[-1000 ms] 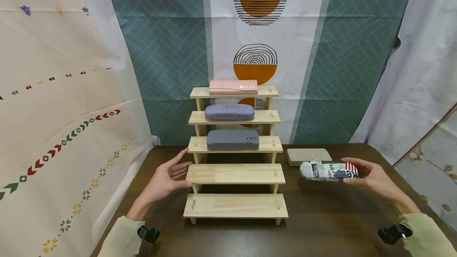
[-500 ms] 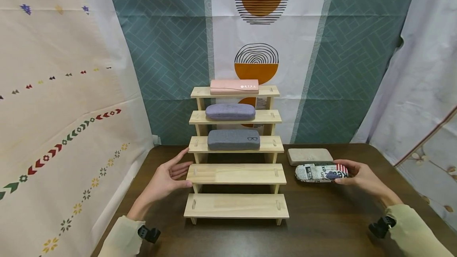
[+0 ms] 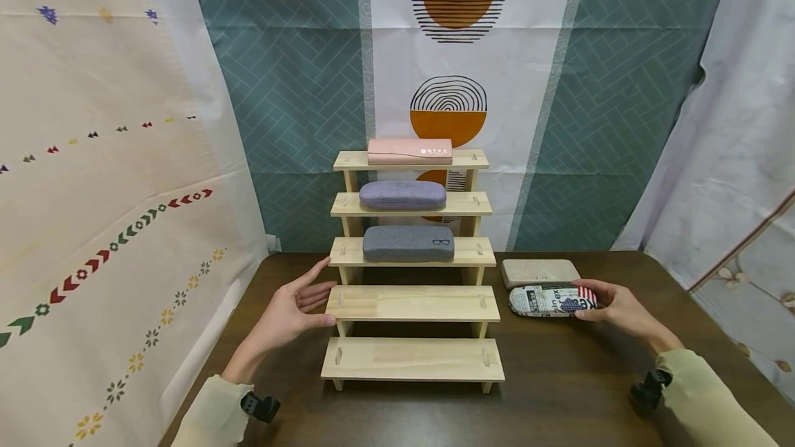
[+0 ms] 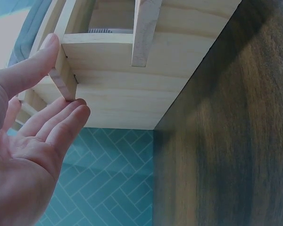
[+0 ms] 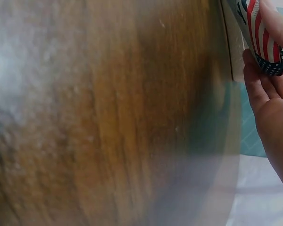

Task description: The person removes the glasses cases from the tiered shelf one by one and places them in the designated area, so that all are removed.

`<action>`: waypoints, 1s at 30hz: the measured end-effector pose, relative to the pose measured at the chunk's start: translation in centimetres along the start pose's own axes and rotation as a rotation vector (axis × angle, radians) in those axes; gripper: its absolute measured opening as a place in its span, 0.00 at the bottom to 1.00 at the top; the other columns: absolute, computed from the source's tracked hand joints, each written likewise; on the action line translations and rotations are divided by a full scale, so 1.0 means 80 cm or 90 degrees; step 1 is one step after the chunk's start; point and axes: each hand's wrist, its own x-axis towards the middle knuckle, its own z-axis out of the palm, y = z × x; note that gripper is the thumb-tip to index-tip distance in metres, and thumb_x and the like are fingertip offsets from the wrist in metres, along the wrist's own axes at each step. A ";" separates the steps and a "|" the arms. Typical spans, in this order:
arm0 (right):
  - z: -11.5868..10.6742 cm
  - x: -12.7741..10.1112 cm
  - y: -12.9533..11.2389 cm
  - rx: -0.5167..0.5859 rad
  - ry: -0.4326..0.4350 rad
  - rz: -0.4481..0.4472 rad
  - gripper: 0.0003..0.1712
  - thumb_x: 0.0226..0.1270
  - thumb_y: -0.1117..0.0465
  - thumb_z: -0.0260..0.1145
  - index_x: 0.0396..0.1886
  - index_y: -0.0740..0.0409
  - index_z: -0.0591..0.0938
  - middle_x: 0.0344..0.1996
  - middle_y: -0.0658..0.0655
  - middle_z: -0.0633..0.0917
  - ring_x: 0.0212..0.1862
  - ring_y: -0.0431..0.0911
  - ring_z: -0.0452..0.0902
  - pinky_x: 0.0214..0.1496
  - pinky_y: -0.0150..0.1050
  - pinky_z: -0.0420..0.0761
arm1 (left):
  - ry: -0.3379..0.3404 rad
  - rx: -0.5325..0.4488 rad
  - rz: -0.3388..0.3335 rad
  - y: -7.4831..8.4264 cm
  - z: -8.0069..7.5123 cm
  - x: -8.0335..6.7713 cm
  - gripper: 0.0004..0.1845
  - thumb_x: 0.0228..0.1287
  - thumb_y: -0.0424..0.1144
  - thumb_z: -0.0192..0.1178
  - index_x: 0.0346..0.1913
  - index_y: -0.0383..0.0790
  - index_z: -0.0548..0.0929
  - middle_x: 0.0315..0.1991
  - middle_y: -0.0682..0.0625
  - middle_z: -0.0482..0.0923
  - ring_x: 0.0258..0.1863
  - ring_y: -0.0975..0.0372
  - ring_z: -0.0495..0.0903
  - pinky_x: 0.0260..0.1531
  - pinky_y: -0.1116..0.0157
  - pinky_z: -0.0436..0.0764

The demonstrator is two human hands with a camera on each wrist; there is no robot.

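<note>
My right hand (image 3: 623,310) pinches the right end of a glasses case (image 3: 548,301) with newspaper and flag print, thumb in front and fingers behind. The case lies level, low over the table, just in front of a cream case (image 3: 539,272). In the right wrist view its striped end (image 5: 264,37) sits between thumb and fingers. My left hand (image 3: 287,314) holds the left end of a shelf of the wooden step rack (image 3: 413,359), thumb at the front edge and fingertips at the back edge. A grey glasses case (image 3: 408,243) sits on the rack's middle shelf.
On the rack's upper shelves lie a purple case (image 3: 402,194) and, at the top, a pink case (image 3: 410,151). The two lower shelves are bare wood. Behind the dark table (image 3: 559,392) hangs a patterned cloth (image 3: 298,88), with pale cloths at both sides.
My right hand has moved left and a little down with the printed case, bringing it in front of the cream case. My left hand stays at the rack.
</note>
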 end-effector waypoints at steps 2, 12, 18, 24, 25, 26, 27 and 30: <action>0.000 0.001 0.002 -0.008 -0.003 0.001 0.41 0.65 0.62 0.78 0.73 0.73 0.72 0.58 0.69 0.81 0.49 0.45 0.79 0.46 0.30 0.82 | 0.000 -0.001 0.000 0.000 0.000 0.000 0.59 0.52 0.25 0.81 0.84 0.51 0.61 0.68 0.31 0.75 0.67 0.42 0.76 0.63 0.43 0.76; -0.001 0.003 0.010 -0.086 -0.001 -0.004 0.41 0.64 0.60 0.79 0.73 0.69 0.75 0.62 0.71 0.78 0.53 0.55 0.77 0.46 0.32 0.81 | -0.001 -0.007 0.004 0.001 0.000 0.000 0.59 0.51 0.24 0.81 0.84 0.51 0.61 0.68 0.31 0.75 0.67 0.42 0.76 0.63 0.45 0.77; -0.001 0.005 0.011 -0.105 0.000 -0.023 0.40 0.61 0.60 0.80 0.71 0.68 0.76 0.62 0.72 0.78 0.53 0.56 0.77 0.47 0.32 0.80 | 0.000 -0.008 0.003 -0.001 0.000 -0.001 0.59 0.52 0.25 0.81 0.84 0.51 0.61 0.69 0.31 0.74 0.68 0.42 0.76 0.64 0.45 0.77; 0.000 0.007 0.011 -0.118 -0.003 -0.032 0.40 0.60 0.60 0.80 0.71 0.69 0.77 0.61 0.72 0.79 0.54 0.57 0.77 0.48 0.33 0.80 | 0.004 0.000 0.001 -0.002 0.000 -0.001 0.59 0.51 0.24 0.81 0.84 0.51 0.62 0.68 0.31 0.75 0.67 0.42 0.77 0.63 0.47 0.78; 0.001 0.007 0.011 -0.120 -0.003 -0.031 0.41 0.60 0.59 0.81 0.71 0.69 0.77 0.61 0.72 0.79 0.54 0.56 0.77 0.48 0.33 0.79 | 0.005 0.002 0.001 -0.002 0.000 -0.001 0.59 0.51 0.24 0.81 0.84 0.52 0.62 0.68 0.31 0.75 0.67 0.42 0.77 0.63 0.48 0.78; 0.001 0.008 0.011 -0.123 -0.003 -0.031 0.41 0.60 0.59 0.81 0.71 0.69 0.77 0.61 0.73 0.79 0.53 0.56 0.77 0.48 0.32 0.79 | 0.005 0.003 0.000 -0.002 0.000 -0.001 0.59 0.51 0.25 0.81 0.84 0.52 0.62 0.68 0.31 0.75 0.67 0.42 0.77 0.63 0.48 0.78; 0.001 0.008 0.012 -0.128 -0.003 -0.031 0.41 0.59 0.59 0.81 0.71 0.68 0.77 0.62 0.73 0.79 0.54 0.56 0.76 0.48 0.32 0.79 | 0.005 0.003 0.000 -0.002 0.000 0.000 0.59 0.51 0.25 0.81 0.84 0.52 0.62 0.68 0.31 0.75 0.67 0.42 0.77 0.63 0.49 0.78; 0.001 0.008 0.013 -0.133 -0.003 -0.032 0.42 0.59 0.59 0.82 0.71 0.68 0.77 0.62 0.73 0.78 0.54 0.56 0.76 0.49 0.31 0.78 | 0.005 0.003 -0.001 -0.001 0.000 0.000 0.59 0.51 0.24 0.81 0.84 0.52 0.62 0.68 0.31 0.75 0.67 0.42 0.77 0.63 0.49 0.78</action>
